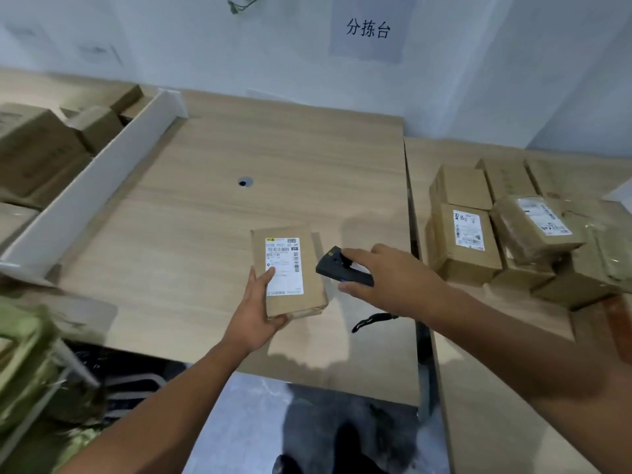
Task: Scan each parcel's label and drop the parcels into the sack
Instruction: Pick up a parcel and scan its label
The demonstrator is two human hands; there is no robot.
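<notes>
- My left grip point(254, 313) holds the parcel point(290, 278) by its near left corner. The thumb lies on the white label point(284, 266), which faces up, and the fingers are curled underneath.
- The parcel sits over the front middle of the bench point(205, 200). I cannot tell whether it touches the top.
- My right grip point(386, 282) is wrapped round the black scanner point(342, 266), just beside the parcel at its 3 o'clock. The scanner's head points toward 10 o'clock, at the label.
- The scanner's strap point(372, 319) hangs below my right wrist, at 6 o'clock from it.
- The green sack point(24, 364) is at 8 o'clock, past the bench's front left edge, and blurred.
- Stacked parcels point(478, 234) wait at 3 o'clock on the adjoining bench top.
- More boxes point(34, 148) lie at 10 o'clock behind a white divider point(89, 200).
</notes>
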